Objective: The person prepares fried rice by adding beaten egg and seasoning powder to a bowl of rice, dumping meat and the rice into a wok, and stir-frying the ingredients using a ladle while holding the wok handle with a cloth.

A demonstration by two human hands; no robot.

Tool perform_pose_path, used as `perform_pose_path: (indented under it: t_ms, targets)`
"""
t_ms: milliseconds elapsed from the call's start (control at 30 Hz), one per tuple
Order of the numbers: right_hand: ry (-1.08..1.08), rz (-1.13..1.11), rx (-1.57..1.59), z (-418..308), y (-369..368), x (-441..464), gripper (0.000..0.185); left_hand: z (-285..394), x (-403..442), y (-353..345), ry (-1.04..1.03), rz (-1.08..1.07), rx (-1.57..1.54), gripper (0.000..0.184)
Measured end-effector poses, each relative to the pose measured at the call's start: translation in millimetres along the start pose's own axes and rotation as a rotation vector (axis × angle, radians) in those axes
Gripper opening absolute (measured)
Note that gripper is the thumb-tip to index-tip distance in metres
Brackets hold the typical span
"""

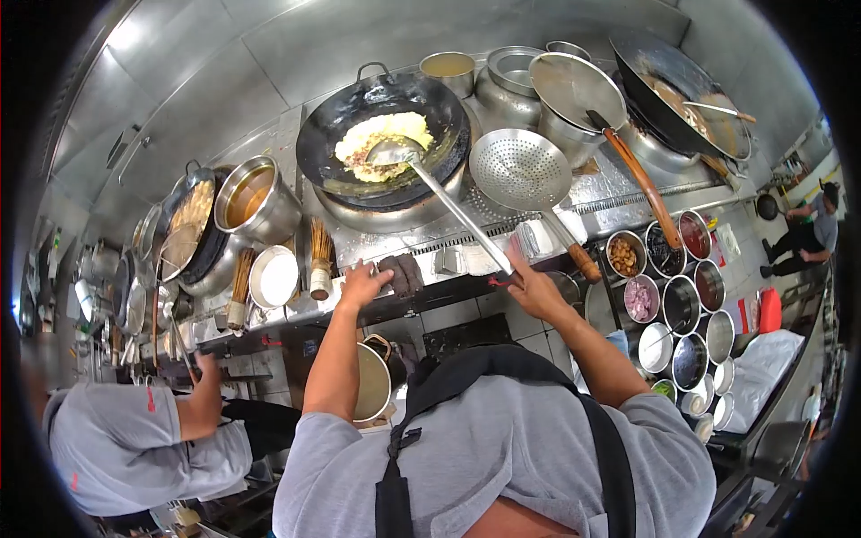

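Observation:
My right hand is wrapped round the end of the long metal handle of a wok ladle. The ladle's bowl rests in a black wok, on a heap of yellow scrambled egg with brownish bits along its lower side. At the stove's front edge is my left hand, its fingers apart beside a folded dark cloth. Fingertips seem to touch the cloth's left side, without closing round it. A perforated skimmer with a wooden-ended handle lies right of the wok.
A steel pot of brown liquid and bamboo brushes stand left. A mesh strainer and second wok are at the right, above several ingredient tins. A co-worker works close at my left; another person stands far right.

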State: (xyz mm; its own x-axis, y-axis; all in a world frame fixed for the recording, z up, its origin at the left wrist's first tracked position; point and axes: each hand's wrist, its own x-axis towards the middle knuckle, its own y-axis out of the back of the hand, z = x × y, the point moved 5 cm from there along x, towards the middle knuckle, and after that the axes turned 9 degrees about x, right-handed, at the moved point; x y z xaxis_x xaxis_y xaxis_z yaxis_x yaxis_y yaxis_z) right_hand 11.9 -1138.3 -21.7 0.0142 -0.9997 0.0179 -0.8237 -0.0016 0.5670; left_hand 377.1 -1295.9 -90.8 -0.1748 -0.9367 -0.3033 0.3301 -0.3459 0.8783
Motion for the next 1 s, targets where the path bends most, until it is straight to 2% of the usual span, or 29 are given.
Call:
perform_pose_path:
  t_ms: [133, 167, 300, 400, 467, 500, 600, 633, 700, 767, 833, 900, 967, 1000]
  targets:
    - [-0.159, -0.082, 0.080, 10, -17, -15, 0.067, 11, -6, 5, 0.043, -0.054, 0.018, 0.084]
    - [-0.121, -0.057, 0.090, 12, -15, -12, 0.068, 14, -6, 6, 0.047, -0.064, 0.024, 0.085]
    - [-0.056, -0.005, -0.268, -15, 72, 16, 0.063, 10, 9, 1, 0.057, -0.080, 0.023, 0.084]
    - [-0.058, 0.013, -0.654, -57, 170, 37, 0.057, 11, 22, 2, 0.003, -0.252, -0.007, 0.083]
    - [0.154, 0.151, -0.850, -102, 223, 38, 0.054, 16, 28, 4, -0.055, -0.282, -0.042, 0.082]
    - [0.194, 0.177, -0.871, -123, 238, 38, 0.052, 19, 31, 5, -0.083, -0.296, -0.057, 0.082]
    - [0.119, 0.019, -1.086, -165, 256, 43, 0.051, 33, 38, 3, -0.145, -0.278, 0.048, 0.079]
    - [0.130, -0.055, -0.991, -167, 248, 45, 0.051, 41, 34, 5, -0.058, -0.237, 0.044, 0.074]
    - [0.154, -0.203, -0.800, -172, 232, 49, 0.052, 62, 22, 10, -0.021, -0.134, 0.087, 0.070]
    - [0.208, -0.424, -0.564, -133, 201, 76, 0.061, 84, 10, 13, -0.014, -0.062, 0.119, 0.068]
    - [0.333, -0.407, -0.342, -117, 149, 93, 0.053, 103, 1, 6, -0.033, 0.052, 0.220, 0.069]
    - [0.046, -0.537, -0.223, -121, 91, 117, 0.044, 122, -14, 2, -0.039, 0.102, 0.247, 0.066]
    - [0.025, -0.523, -0.081, -109, 35, 157, 0.037, 139, -28, -1, -0.030, 0.108, 0.217, 0.066]
    - [-0.057, -0.495, 0.025, -121, 18, 162, 0.037, 142, -30, -6, -0.025, 0.144, 0.182, 0.064]
